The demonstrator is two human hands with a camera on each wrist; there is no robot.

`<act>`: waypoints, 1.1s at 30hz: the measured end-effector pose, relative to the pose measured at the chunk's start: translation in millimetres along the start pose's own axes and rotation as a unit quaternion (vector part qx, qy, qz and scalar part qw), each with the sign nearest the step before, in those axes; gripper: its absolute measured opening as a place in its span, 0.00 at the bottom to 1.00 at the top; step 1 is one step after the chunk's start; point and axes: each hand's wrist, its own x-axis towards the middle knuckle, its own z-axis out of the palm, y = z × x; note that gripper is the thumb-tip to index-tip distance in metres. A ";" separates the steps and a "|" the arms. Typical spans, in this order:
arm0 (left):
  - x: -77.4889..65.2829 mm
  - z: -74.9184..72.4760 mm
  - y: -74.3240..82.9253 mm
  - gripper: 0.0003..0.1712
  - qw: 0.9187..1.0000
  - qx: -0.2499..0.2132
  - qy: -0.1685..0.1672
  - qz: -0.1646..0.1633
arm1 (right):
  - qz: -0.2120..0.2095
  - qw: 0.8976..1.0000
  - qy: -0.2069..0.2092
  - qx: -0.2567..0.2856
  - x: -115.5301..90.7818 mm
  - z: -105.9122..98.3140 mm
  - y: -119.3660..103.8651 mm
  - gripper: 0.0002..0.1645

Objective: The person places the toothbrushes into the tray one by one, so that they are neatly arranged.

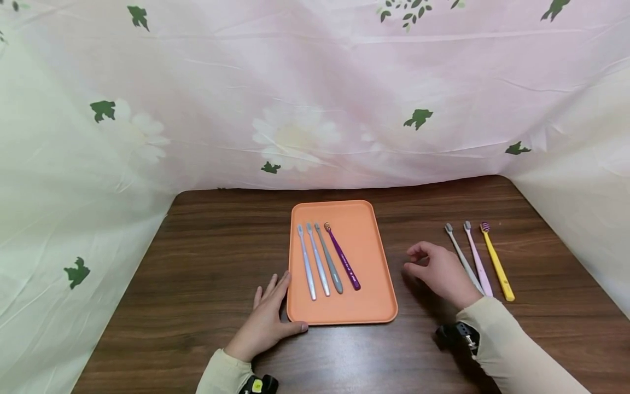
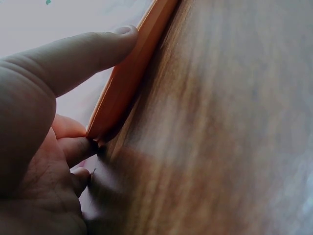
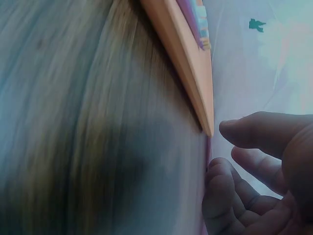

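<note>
An orange tray [image 1: 376,295] lies on the table and carries several toothbrushes: two pale blue ones, a grey toothbrush [image 1: 331,264] and a purple toothbrush [image 1: 343,258]. My left hand [image 1: 268,317] rests at its near left corner, fingers spread along the side. In the left wrist view the thumb [image 2: 110,46] lies across the tray's rim [image 2: 129,73]. Between the tray and three toothbrushes on the right, my right hand [image 1: 440,273] hovers with loosely bent fingers and holds nothing. Those three are a pale grey toothbrush [image 1: 459,249], a pink toothbrush [image 1: 477,257] and a yellow toothbrush [image 1: 498,265], the first two partly hidden behind the hand.
The dark wood table [image 1: 206,262] extends on both sides of the tray. A pale patterned cloth [image 1: 344,109] hangs along its back and both sides. Each wrist wears a black camera strap.
</note>
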 end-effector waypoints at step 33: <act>-0.6 -1.0 0.4 0.64 1.000 -0.002 -0.007 -0.005 | 0.029 0.998 0.013 -0.055 -15.9 -46.3 62.7 0.20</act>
